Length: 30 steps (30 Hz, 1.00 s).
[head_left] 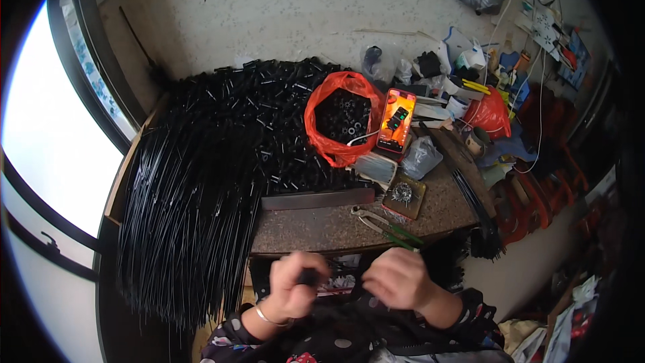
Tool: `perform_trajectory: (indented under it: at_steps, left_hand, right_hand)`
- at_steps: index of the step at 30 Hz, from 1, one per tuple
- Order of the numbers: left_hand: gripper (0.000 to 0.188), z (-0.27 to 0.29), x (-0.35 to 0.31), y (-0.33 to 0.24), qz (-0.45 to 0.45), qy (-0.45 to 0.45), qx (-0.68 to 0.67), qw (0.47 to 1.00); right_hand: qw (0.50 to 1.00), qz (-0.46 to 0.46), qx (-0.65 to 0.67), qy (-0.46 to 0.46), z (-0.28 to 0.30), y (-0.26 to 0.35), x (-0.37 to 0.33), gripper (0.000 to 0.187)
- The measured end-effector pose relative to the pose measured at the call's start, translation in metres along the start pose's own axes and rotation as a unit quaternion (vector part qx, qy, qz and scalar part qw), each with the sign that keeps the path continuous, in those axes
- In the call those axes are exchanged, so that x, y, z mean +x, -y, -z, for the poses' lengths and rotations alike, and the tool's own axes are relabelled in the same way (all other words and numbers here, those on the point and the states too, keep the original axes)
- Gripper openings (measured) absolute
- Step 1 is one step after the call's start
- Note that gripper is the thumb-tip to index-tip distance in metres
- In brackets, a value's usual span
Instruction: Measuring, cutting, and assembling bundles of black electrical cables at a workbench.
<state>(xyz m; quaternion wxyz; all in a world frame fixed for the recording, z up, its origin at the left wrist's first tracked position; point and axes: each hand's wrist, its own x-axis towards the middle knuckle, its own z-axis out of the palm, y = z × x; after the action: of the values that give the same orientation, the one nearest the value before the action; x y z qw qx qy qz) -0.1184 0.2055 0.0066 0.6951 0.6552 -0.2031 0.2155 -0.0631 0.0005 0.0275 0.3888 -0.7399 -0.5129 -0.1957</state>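
My left hand (295,286), a bracelet at its wrist, is closed around a small black part (309,277) in front of the table edge. Slightly blurred, my right hand (398,279) has its fingers curled together to the right of it; whatever is between them cannot be made out. Beyond the hands, pincers with green handles (386,225) lie on the speckled tabletop (309,228). Close behind them is a shallow square tin (411,212) with small shiny metal pieces. A red plastic bag (312,128), standing open, holds black ring-shaped parts (348,117).
Small black tubular parts (269,101) are heaped across the table's back, behind a dark strip (319,199). Long black cables (181,228) hang over the left front edge. A lit phone (396,121) leans beside the bag. More black cables (474,205) and clutter lie right.
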Motion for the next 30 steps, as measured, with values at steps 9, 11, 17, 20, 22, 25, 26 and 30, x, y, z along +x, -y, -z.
perform_trajectory:
  at_steps: [9,11,17,20,22,25,26,30]
  left_hand:
    - [0.029,0.005,0.013,0.004,0.135,0.079,-0.013,0.988]
    - [0.047,0.002,0.017,0.010,0.079,0.095,-0.014,0.992]
    - [0.055,0.020,0.026,0.007,0.103,-0.138,0.027,0.985]
    - [0.049,0.019,0.022,0.008,0.082,-0.161,0.044,0.983]
    - [0.049,0.017,0.022,0.008,0.075,-0.169,0.059,0.981]
    - [0.050,0.016,0.019,0.005,0.056,-0.187,0.080,0.977]
    - [0.051,0.015,0.017,0.005,0.050,-0.195,0.087,0.976]
    - [0.061,0.022,0.013,-0.009,0.070,-0.146,-0.018,0.987]
  right_hand:
    - [0.872,-0.291,-0.332,0.211,-0.052,-0.090,-0.132,0.058]
    - [0.913,-0.391,0.039,0.109,-0.060,-0.098,-0.134,0.045]
    - [0.949,-0.233,0.199,0.074,0.003,-0.006,-0.034,0.016]
    - [0.993,-0.071,-0.069,0.070,0.022,0.024,-0.002,0.021]
    - [0.980,-0.043,-0.185,0.059,0.022,0.030,0.002,0.022]
    - [0.979,-0.011,-0.192,0.069,0.026,0.030,0.006,0.021]
    - [0.979,-0.013,-0.191,0.072,0.027,0.027,0.004,0.021]
    - [0.936,-0.165,0.288,0.120,0.022,0.005,-0.010,0.026]
